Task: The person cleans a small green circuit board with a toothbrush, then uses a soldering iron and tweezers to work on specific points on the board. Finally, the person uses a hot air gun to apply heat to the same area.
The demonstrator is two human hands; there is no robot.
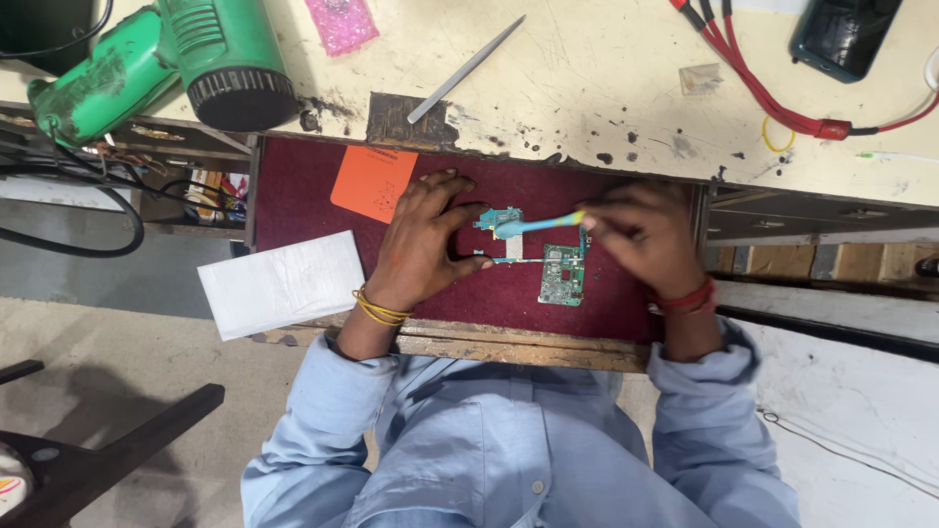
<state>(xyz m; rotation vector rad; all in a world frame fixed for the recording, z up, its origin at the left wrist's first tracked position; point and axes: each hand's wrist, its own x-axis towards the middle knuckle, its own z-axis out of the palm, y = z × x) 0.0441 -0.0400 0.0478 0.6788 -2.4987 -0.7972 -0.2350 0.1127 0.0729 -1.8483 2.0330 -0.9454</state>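
Observation:
A small green and blue circuit board [560, 275] lies on the dark red lining of an open drawer [293, 191]. My left hand [423, 240] rests on the lining with thumb and fingers pinching the board's left end. My right hand [641, 235] is blurred and grips a light blue brush [536, 226] whose head lies on the board's top left part.
An orange card [373, 182] and a white folded cloth [282, 284] sit at the drawer's left. On the cream worktop above lie a green heat gun [176, 64], metal tweezers [466, 69], a pink bag [340, 22], red cables [758, 83] and a dark phone [843, 34].

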